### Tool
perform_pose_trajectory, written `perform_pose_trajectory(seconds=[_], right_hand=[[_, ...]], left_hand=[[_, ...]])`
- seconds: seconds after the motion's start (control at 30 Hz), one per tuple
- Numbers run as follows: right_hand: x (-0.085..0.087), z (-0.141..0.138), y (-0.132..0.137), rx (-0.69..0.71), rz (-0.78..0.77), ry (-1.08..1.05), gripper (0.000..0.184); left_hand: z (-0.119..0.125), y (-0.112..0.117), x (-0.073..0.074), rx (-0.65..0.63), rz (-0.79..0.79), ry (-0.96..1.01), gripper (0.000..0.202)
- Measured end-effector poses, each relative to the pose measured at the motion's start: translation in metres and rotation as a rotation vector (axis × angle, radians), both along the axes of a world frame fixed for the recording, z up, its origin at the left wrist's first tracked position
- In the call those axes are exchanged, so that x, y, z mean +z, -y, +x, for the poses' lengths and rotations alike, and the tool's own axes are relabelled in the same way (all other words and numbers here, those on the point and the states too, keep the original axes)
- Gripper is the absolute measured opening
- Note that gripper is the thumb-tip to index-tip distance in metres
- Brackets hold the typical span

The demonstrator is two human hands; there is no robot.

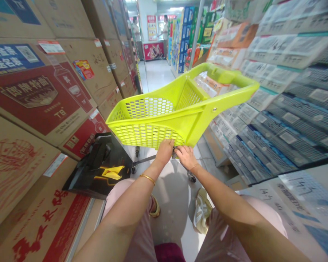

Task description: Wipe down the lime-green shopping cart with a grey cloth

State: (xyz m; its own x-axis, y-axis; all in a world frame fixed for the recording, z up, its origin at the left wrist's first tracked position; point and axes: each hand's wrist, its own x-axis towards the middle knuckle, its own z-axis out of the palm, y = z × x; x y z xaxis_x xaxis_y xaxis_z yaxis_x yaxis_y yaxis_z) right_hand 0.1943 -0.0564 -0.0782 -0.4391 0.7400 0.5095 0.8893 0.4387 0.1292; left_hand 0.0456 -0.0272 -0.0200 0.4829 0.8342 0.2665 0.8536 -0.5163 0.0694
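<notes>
Plastic in glossy lime green forms the wheeled shopping basket (164,123), its walls pierced with honeycomb holes and its looped handle smooth. It stands tipped up on the pale tiled floor (155,72) of the aisle, just ahead of the person. The left hand (165,149), a thin gold bangle (148,178) on its wrist, curls its grip onto the basket's lower rear edge. The right hand (186,156) touches just beside it, fingers bent under; what its grip pinches cannot be told. Printed brown cardboard boxes (79,54) line the left side.
</notes>
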Motion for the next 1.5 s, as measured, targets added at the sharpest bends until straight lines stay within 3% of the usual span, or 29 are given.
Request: perform_pose_trajectory(seconds=[0.33,0.43,0.67,0.77,0.9,1.03,1.2,1.33,1.5], right_hand=[[0.058,0.009,-0.015,-0.161,0.340,-0.204,0.027],[0.056,0.008,-0.014,-0.146,0.320,-0.205,0.028],[0.013,0.007,0.000,-0.039,0.102,-0.073,0.027],[0.006,0.008,0.005,-0.007,0.040,-0.013,0.027],[0.021,0.009,0.002,-0.035,0.083,-0.063,0.027],[0.056,0.012,-0.007,-0.115,0.211,-0.170,0.028],[0.090,0.018,-0.012,-0.218,0.325,-0.268,0.030],[0.094,0.021,-0.012,-0.220,0.325,-0.258,0.029],[0.078,0.016,-0.007,-0.162,0.247,-0.133,0.027]], left_hand=[[0.004,0.000,0.006,0.003,-0.009,-0.018,0.035],[0.004,0.001,0.008,-0.005,-0.004,-0.043,0.034],[0.003,0.004,0.013,-0.014,-0.010,-0.077,0.027],[0.003,0.004,0.014,-0.009,-0.010,-0.083,0.026],[0.004,0.006,0.018,-0.013,-0.017,-0.077,0.024],[0.008,0.012,0.031,-0.025,0.025,-0.024,0.020],[0.012,0.013,0.045,-0.058,0.182,0.077,0.029],[0.012,0.006,0.045,-0.018,0.291,0.106,0.030],[0.009,0.001,0.043,-0.029,0.306,0.136,0.029]])
